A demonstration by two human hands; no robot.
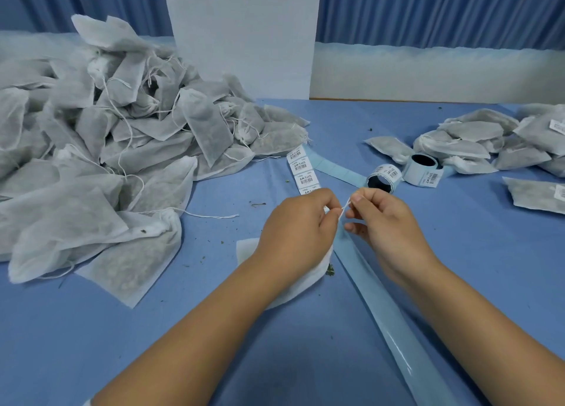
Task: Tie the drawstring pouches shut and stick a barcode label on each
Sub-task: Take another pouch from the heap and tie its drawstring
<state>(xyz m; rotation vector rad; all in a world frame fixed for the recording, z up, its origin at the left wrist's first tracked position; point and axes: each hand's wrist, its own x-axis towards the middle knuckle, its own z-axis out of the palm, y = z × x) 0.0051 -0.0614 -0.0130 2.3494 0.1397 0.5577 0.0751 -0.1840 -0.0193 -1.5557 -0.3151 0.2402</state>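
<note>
Where the blue worktop (214, 329) begins on the left, we see a big pile (101, 136) of white pouches with loose strings, many lying one over another. Behind it, near the middle, a white board (244, 38) stands upright before a blue curtain (428, 8). Just right of the pile lies a strip of labels (301, 168) with barcodes, and its near end goes behind the left hand.

The left hand (299, 225) rests on one pouch (247, 249), which lies flat on the worktop close to us and is mostly hidden by the hand and forearm. Its fingers are curled and pinch the drawstring (345, 208). The right hand (385, 222) is just beside it and pinches the same drawstring between thumb and forefinger, so a short piece of string runs between the two hands. We cannot tell if a knot is made.

Under the right forearm a long, glossy backing strip (397, 323) runs toward us. Behind the right hand lie two label rolls (383, 178), near each other. At the far right, a smaller heap (489, 139) of pouches lies, and some of them carry a barcode label.
</note>
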